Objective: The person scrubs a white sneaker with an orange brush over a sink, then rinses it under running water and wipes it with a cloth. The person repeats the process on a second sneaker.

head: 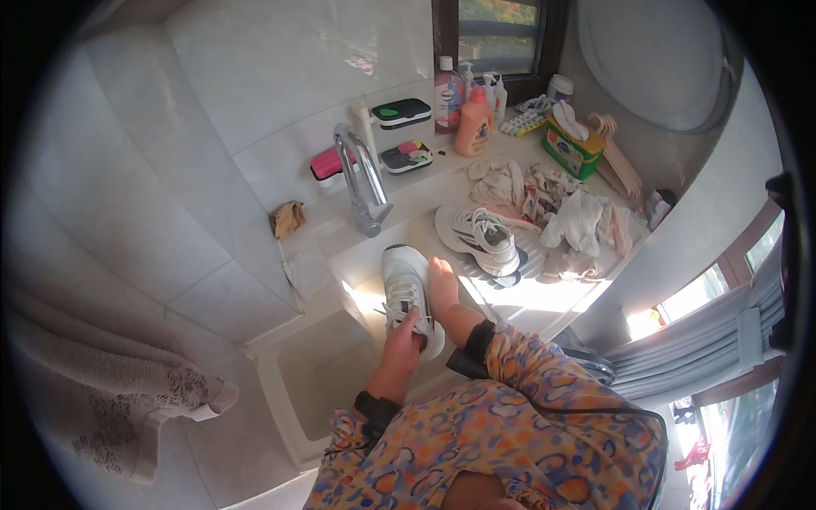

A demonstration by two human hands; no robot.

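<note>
A white lace-up sneaker point(405, 287) is held over the sink point(271, 389), toe pointing away from me. My left hand point(403, 341) grips it at the ankle opening, thumb on the tongue and fingers partly inside. Along the shoe's right side lies my right hand point(444, 288), pressed against the sole edge; some of its fingers are hidden. To the right, a second white sneaker point(488, 241) rests on the ribbed drainboard point(532, 255). A loose insole with a pinkish-red edge point(510, 218) lies behind that sneaker.
A chrome faucet point(363, 178) rises behind the sink. Crumpled clothes point(577, 223) cover the counter's right part. Detergent bottles point(475, 124), a green wipes box point(574, 148) and pink hangers point(618, 159) stand at the back. A towel point(127, 395) hangs at left.
</note>
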